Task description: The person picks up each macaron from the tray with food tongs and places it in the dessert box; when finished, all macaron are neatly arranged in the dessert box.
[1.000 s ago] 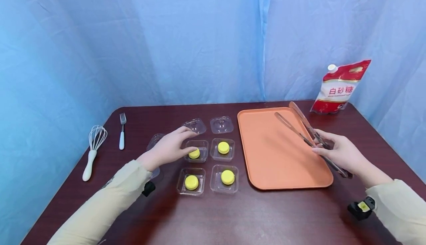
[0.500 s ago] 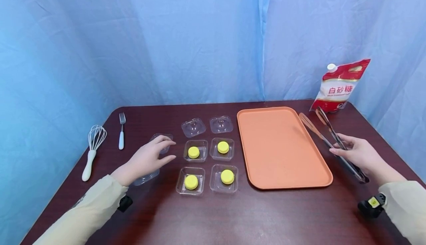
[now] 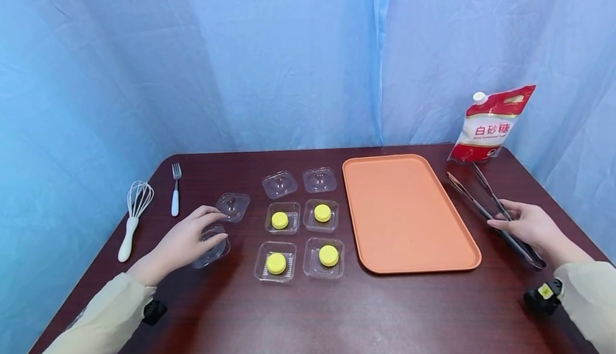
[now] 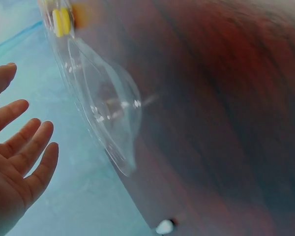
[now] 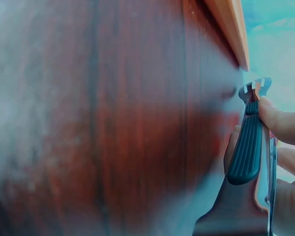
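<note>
In the head view my left hand (image 3: pixel 180 244) hovers over a clear plastic lid (image 3: pixel 218 251) at the left, with a second clear lid (image 3: pixel 233 206) just beyond its fingertips. Its fingers are spread and hold nothing in the left wrist view, where a domed lid (image 4: pixel 105 101) lies beside them. My right hand (image 3: pixel 529 228) grips a pair of tongs (image 3: pixel 502 231) right of the orange tray, their two arms spread apart and pointing away. The right wrist view has the thumb against the black-gripped handle (image 5: pixel 246 147). Several clear square boxes (image 3: pixel 324 274) each contain a yellow macaron (image 3: pixel 329 255).
Two more clear lids, a left one (image 3: pixel 280 184) and a right one (image 3: pixel 320 179), lie behind the boxes. The orange tray (image 3: pixel 409 258) sits right of centre. A whisk (image 3: pixel 130 231) and a fork (image 3: pixel 175 199) lie far left. A sugar pouch (image 3: pixel 488 129) stands at the back right.
My left hand has drawn back leftward from above the boxes to the lids at the left. The tongs, held in my right hand, have moved right, off the tray and onto its right side.
</note>
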Demonstrator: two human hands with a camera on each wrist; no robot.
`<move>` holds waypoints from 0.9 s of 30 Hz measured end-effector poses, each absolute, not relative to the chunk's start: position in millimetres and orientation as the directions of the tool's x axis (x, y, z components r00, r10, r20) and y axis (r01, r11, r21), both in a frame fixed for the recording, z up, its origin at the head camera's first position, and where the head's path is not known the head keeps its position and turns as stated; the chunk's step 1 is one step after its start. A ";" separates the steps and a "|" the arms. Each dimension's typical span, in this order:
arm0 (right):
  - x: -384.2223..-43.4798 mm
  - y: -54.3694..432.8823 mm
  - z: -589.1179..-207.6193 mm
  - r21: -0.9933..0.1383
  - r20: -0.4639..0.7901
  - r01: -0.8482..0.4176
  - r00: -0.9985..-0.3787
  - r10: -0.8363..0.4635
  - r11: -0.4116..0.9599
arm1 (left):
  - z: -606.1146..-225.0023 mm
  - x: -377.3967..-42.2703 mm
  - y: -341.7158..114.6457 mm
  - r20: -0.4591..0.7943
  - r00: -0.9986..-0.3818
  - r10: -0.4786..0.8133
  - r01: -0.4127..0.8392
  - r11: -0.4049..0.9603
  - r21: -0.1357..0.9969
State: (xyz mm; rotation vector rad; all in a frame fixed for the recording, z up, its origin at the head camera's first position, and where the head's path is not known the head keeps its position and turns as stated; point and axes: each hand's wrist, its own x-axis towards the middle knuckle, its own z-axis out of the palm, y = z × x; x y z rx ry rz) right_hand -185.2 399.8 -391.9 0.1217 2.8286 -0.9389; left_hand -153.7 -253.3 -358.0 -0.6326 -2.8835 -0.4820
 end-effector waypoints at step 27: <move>-182.0 412.0 -386.7 -0.496 -0.234 0.193 -0.969 0.083 0.846 | -376.4 -133.7 -283.2 0.046 -0.950 0.307 0.304 0.887 0.347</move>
